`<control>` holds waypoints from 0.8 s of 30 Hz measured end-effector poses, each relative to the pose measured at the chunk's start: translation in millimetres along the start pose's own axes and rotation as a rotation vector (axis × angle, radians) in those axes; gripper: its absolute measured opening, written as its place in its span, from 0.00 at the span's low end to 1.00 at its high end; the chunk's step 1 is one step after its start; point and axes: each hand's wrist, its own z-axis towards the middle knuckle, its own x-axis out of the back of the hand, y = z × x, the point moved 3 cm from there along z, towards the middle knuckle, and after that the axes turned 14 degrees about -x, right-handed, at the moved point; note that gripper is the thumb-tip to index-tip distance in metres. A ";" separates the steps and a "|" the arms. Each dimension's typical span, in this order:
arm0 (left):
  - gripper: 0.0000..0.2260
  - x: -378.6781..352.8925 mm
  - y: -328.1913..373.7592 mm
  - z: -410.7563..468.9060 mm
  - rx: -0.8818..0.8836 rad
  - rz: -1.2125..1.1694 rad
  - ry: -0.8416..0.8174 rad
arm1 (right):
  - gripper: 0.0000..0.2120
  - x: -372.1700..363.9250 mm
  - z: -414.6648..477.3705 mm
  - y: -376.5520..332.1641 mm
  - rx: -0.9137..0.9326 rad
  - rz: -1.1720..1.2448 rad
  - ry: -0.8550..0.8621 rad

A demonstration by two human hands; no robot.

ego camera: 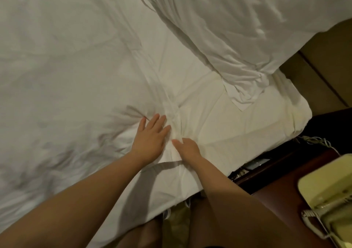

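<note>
Up close on a bed (297, 114), a person works a white sheet (85, 66) that covers the mattress from the near edge to the pillow (228, 28) at upper right. The left hand (150, 139) lies open, fingers spread flat and pressing the cloth just left of a raised fold (174, 118) that runs up the middle. The right hand (187, 148) rests on the near end of that fold, one finger stretched along it. Whether the other fingers pinch the cloth cannot be told from this angle. The sheet looks light, thin and soft. It creases at a touch, bunches under a palm and would likely drag over the mattress rather than hold a line. A good hold is probably the fold's ridge or the loose edge near the right hand, pinched between thumb and fingers while the flat left palm pins the cloth. A hard tug would likely pull fresh wrinkles across the smooth part. A cream phone (327, 188) sits off the bed's near corner.
</note>
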 end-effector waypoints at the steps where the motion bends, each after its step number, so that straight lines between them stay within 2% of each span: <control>1: 0.19 0.8 -0.1 -0.8 -0.009 -0.012 -0.007 | 0.22 0.5 -1.3 -3.5 -0.017 0.025 -0.065; 3: 0.18 9.1 -1.0 -2.8 -0.003 -0.050 -0.011 | 0.21 1.6 -6.2 -12.7 -0.065 0.110 -0.117; 5: 0.22 24.8 -6.2 -8.0 0.030 -0.107 -0.005 | 0.19 6.0 -13.9 -18.9 -0.101 0.186 -0.051; 7: 0.24 48.3 -15.7 -18.3 0.137 -0.173 0.046 | 0.20 11.3 -28.9 -27.3 -0.169 0.273 0.037; 9: 0.21 75.3 -31.7 -34.5 0.274 -0.172 0.140 | 0.21 11.0 -57.8 -59.9 -0.130 0.341 0.082; 11: 0.21 104.4 -52.9 -53.8 0.354 -0.182 0.294 | 0.19 7.3 -104.9 -131.1 0.071 0.409 0.085; 12: 0.21 125.3 -66.6 -65.6 0.418 -0.235 0.428 | 0.16 5.5 -137.8 -172.9 0.196 0.428 0.042; 14: 0.22 178.3 -94.8 -94.1 0.502 -0.335 0.846 | 0.15 14.0 -200.4 -235.9 0.441 0.427 -0.007; 15: 0.23 201.0 -102.7 -107.4 0.489 -0.294 0.972 | 0.16 26.6 -207.5 -240.0 0.481 0.418 0.017; 16: 0.24 214.8 -105.1 -115.2 0.460 -0.238 0.964 | 0.18 41.3 -199.8 -224.3 0.449 0.384 0.095; 17: 0.26 218.5 -103.5 -117.9 0.423 -0.217 0.860 | 0.20 54.8 -181.7 -193.1 0.356 0.328 0.171; 19: 0.33 200.5 -86.3 -119.8 0.397 -0.258 0.623 | 0.21 63.6 -147.9 -110.2 0.053 0.147 0.303; 21: 0.38 161.4 -65.0 -123.3 0.375 -0.281 0.430 | 0.18 50.1 -137.8 -67.5 -0.084 -0.007 0.276; 23: 0.40 133.0 -51.1 -130.1 0.365 -0.285 0.323 | 0.19 19.0 -163.5 -106.7 0.100 -0.066 0.265; 24: 0.40 128.0 -48.2 -132.7 0.381 -0.303 0.332 | 0.21 7.8 -176.2 -132.6 0.237 0.001 0.226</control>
